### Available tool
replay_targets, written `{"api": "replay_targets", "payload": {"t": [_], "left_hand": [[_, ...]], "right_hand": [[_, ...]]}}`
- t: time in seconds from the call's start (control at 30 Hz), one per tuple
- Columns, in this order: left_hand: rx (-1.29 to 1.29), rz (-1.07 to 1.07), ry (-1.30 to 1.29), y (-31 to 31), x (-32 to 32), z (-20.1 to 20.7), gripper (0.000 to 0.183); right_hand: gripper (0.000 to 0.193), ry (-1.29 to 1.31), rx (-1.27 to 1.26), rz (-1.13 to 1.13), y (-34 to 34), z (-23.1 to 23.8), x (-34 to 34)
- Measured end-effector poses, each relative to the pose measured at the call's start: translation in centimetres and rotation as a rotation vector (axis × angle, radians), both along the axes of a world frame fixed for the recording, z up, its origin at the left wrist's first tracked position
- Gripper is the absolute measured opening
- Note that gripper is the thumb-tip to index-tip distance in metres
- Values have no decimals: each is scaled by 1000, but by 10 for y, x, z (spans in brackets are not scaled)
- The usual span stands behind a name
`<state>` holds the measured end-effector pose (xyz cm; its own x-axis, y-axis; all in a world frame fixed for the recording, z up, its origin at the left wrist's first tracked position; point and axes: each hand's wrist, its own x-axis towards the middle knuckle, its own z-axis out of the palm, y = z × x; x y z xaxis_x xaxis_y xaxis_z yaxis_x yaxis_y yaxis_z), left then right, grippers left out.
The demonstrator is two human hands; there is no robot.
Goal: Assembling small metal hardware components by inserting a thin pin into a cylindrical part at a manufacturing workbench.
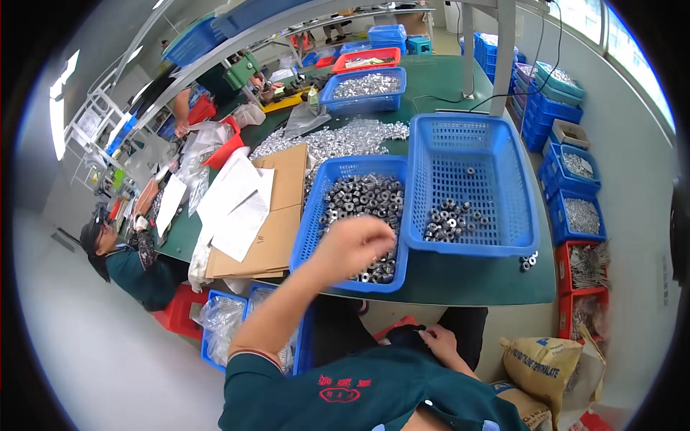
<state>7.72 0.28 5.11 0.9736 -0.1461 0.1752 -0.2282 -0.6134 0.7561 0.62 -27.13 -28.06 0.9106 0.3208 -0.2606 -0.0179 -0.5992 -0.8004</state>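
My left hand reaches out over the near end of a blue plastic basket filled with small round metal parts; its fingers are curled and blurred, and I cannot tell whether they hold a part. My right hand rests low by my lap, below the table edge, fingers bent on dark cloth. A larger blue basket to the right holds only a few of the same metal parts.
A green table carries flat cardboard, white papers, a heap of silvery parts and more baskets farther back. Blue and red bins line the right side. A seated person works at the left.
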Motion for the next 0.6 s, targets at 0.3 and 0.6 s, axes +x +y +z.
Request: {"api": "replay_targets", "payload": {"t": [0.3,0.6], "left_hand": [[502,-47,-47,49,110,-72,25],[528,62,-133,35,121,-101,16]], "right_hand": [[28,92,36,-16,7,9,2],[21,130,121,-62,-1,3,0]]}}
